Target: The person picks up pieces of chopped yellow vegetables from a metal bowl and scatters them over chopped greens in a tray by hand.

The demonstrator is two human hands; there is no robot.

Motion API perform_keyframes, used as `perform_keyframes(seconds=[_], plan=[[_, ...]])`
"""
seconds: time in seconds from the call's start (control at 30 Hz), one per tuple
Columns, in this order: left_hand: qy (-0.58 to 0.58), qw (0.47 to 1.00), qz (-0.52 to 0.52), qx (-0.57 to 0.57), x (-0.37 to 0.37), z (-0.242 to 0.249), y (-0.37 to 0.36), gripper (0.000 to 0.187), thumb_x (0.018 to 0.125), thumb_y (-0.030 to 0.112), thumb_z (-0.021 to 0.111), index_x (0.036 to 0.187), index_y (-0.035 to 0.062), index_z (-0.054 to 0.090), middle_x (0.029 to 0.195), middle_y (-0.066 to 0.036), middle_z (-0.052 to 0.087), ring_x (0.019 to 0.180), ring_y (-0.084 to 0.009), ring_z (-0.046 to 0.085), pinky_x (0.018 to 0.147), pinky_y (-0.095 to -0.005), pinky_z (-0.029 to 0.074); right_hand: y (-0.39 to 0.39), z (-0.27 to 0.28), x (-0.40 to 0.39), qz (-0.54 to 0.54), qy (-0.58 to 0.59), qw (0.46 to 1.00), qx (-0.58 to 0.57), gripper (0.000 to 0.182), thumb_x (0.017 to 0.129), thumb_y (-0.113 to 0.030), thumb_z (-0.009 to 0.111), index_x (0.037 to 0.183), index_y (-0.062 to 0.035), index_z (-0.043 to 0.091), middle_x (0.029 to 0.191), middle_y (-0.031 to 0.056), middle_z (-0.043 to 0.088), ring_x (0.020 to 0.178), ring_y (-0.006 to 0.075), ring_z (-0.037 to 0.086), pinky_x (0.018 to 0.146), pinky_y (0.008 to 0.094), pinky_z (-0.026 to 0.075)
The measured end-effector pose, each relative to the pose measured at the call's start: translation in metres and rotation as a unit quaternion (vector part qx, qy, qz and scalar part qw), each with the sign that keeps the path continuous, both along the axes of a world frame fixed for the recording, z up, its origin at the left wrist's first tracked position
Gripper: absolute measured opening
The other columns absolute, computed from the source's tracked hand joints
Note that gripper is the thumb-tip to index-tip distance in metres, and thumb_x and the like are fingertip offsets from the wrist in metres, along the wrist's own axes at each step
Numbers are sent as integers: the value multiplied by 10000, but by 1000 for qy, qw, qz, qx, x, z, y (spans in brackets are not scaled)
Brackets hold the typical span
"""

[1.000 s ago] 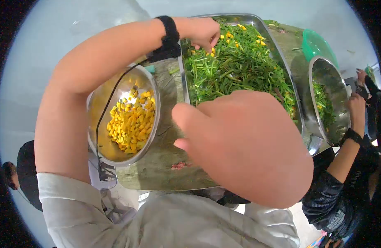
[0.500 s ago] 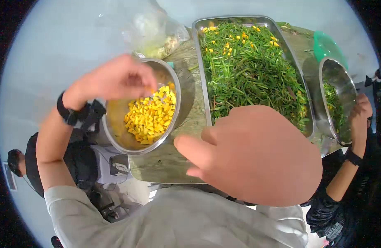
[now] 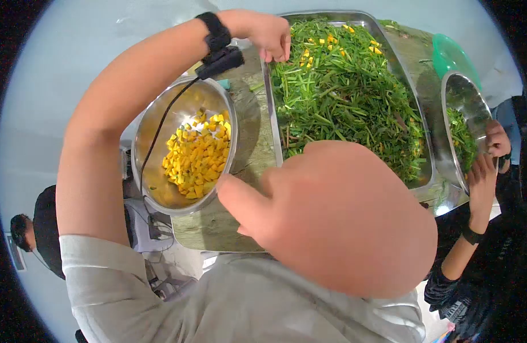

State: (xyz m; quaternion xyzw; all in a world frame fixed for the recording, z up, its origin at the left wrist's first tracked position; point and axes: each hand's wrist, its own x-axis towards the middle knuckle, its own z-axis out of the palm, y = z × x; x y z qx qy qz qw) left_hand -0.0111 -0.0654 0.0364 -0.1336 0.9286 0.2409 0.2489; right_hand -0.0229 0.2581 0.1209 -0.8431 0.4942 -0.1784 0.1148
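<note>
My left hand (image 3: pixel 270 38), with a black strap on its wrist, is over the left rim of a metal tray (image 3: pixel 273 108) at its far corner. Its fingers are bent down and pressed together; what they hold, if anything, is hidden. Chopped greens (image 3: pixel 355 103) fill the tray, with a few yellow pieces (image 3: pixel 375 47) on top. Under my left forearm stands a steel bowl (image 3: pixel 233 114) of diced yellow pieces (image 3: pixel 196 160), like pumpkin. My right hand (image 3: pixel 337 223) looms large and blurred near the camera, in front of the tray's near edge. Its grip does not show clearly.
At the right, another person's hands (image 3: pixel 485 166) are at a tilted steel bowl (image 3: pixel 444 126) holding chopped greens. Behind it is a green plastic container (image 3: pixel 455 60). A cable (image 3: pixel 160 131) hangs from my left wrist across the bowl. Someone in black (image 3: pixel 49 228) is at the far left.
My left hand has left the bowl of yellow pieces and moved up and right to the tray's far corner. A second hand now shows at the right-hand bowl. The view has shifted slightly.
</note>
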Motion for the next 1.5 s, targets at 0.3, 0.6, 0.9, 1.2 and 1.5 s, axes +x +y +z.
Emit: perform_keyframes(seconds=[0.3, 0.6, 0.9, 1.2, 1.5], plan=[[-11, 983, -11, -182, -33, -55, -27, 173, 700, 188, 763, 714, 16, 743, 598, -94, 679, 566, -194, 683, 558, -346, 558, 1, -1, -6, -25, -15, 998, -52, 141, 717, -153, 655, 846, -101, 633, 563, 54, 515, 511, 230, 558, 472, 357, 430], [61, 952, -183, -237, -35, -70, -37, 240, 589, 246, 845, 683, 69, 712, 619, -102, 661, 587, -265, 656, 578, -400, 525, 8, -3, -8, -27, -51, 997, -51, 86, 703, -148, 613, 756, -103, 663, 631, 71, 588, 584, 228, 581, 512, 361, 428], [80, 983, -87, -143, -22, -51, -29, 161, 693, 142, 773, 776, 22, 704, 703, -113, 689, 656, -226, 678, 620, -358, 533, 16, -37, -7, -169, -32, 949, -264, 152, 725, -154, 622, 854, -88, 670, 815, 106, 642, 748, 234, 621, 593, 358, 458], [30, 997, 14, -69, -17, -34, -26, 102, 736, 48, 717, 809, -4, 670, 696, -83, 675, 625, -177, 669, 602, -317, 530, 8, -25, -103, -468, 27, 874, -128, 257, 781, -181, 670, 1011, -74, 631, 923, 100, 645, 836, 285, 642, 674, 397, 512], [90, 988, -53, -112, -3, -23, -38, 210, 731, 128, 712, 889, -9, 727, 753, -112, 702, 672, -185, 664, 653, -318, 529, 8, 1, -32, -215, 115, 962, -120, 261, 797, -172, 661, 1019, -48, 600, 852, 104, 637, 805, 286, 651, 644, 404, 516]])
